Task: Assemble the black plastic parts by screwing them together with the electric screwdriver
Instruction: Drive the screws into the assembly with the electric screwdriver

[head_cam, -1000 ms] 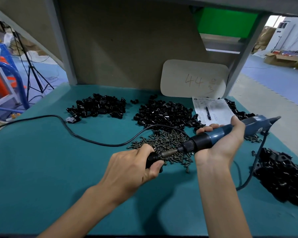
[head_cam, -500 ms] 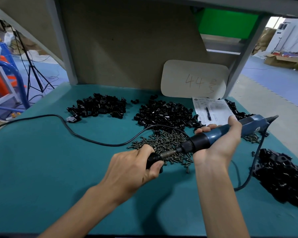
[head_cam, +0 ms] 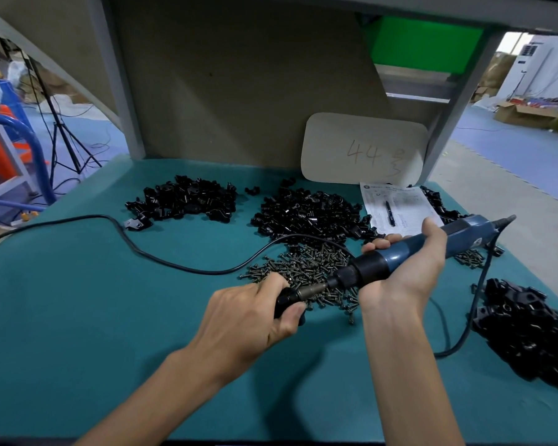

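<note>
My left hand point(head_cam: 250, 320) grips a small black plastic part point(head_cam: 285, 300) just above the green table, thumb curled under it. My right hand point(head_cam: 403, 268) wraps around the blue and black electric screwdriver point(head_cam: 409, 252), which lies nearly level. Its metal bit points left and meets the black part. A heap of small dark screws point(head_cam: 306, 268) lies right behind the two hands. Most of the held part is hidden by my fingers.
Piles of black parts lie at the back left point(head_cam: 184, 201), back centre point(head_cam: 306, 214) and right point(head_cam: 525, 329). A black cable point(head_cam: 142, 249) crosses the green table point(head_cam: 78, 317). A paper sheet with a pen point(head_cam: 397, 207) and a pale board point(head_cam: 364, 149) stand behind.
The screwdriver's rear end has dropped slightly and both hands have held their place at the part. The piles and cable lie as before.
</note>
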